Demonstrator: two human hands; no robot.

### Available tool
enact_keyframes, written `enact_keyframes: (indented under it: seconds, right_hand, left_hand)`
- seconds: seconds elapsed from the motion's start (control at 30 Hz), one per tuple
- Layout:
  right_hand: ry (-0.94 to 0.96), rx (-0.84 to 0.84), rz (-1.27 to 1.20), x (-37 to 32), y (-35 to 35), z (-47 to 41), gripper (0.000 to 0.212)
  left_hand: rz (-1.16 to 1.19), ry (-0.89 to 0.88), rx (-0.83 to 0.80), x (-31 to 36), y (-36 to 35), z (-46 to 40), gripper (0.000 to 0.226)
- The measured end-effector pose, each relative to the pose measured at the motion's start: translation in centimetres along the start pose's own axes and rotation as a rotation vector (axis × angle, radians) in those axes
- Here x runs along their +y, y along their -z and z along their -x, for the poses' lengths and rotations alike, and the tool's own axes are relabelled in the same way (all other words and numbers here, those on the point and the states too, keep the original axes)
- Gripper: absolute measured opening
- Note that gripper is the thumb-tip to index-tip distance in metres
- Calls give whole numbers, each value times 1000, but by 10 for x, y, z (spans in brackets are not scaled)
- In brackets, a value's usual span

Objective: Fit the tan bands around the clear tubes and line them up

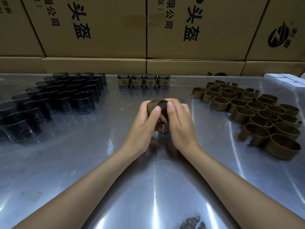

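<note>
Both hands meet at the middle of the metal table. My left hand and my right hand together grip one tan band, thumbs on top of it. Below the hands a clear tube shows partly, mostly hidden by the fingers. Several bare clear tubes stand in rows at the left. Several loose tan bands lie grouped at the right. A row of several banded tubes stands side by side at the back centre.
Stacked cardboard boxes with black print form a wall right behind the table. Small white boxes sit at the far right corner. The shiny tabletop reflects light in front of my forearms.
</note>
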State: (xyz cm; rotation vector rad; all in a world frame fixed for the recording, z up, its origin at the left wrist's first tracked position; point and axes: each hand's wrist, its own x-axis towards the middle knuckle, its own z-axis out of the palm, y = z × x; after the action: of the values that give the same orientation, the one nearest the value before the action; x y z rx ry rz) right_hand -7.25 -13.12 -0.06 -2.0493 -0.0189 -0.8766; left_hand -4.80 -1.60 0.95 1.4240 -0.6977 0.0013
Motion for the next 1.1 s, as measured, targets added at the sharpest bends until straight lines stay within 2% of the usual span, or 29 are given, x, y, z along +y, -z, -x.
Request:
enact_keyframes:
  seconds: [0.17,0.33,0.5,0.63,0.83,0.93,1.0,1.1]
  right_hand:
    - [21,52,-19,1,3,-2,35]
    - [-24,86,-71,0,1,-2,33]
    - [-118,14,-217,1,-2,-4,29]
    - [-184,-47,-283,3,-5,-3,23]
    - [-312,-136,-308,7,-7,-5,34]
    - [-337,-124,-307,10,-8,-6,35]
    - [-340,-133,-297,9,-8,-7,34]
    - [-355,-164,-325,10,-7,-7,31]
  left_hand:
    - [-200,-88,-23,-7,6,-1,28]
    - [-339,-140,13,-14,17,-8,31]
    - [-321,-64,-109,-18,14,-6,37]
    - [-241,43,-156,-21,14,-7,57]
    - [-270,171,-164,-25,20,-11,73]
    - [-318,252,-209,-27,25,-15,93]
    - [-355,252,-229,-26,26,-16,102]
    - [-377,242,-236,-26,27,-17,104]
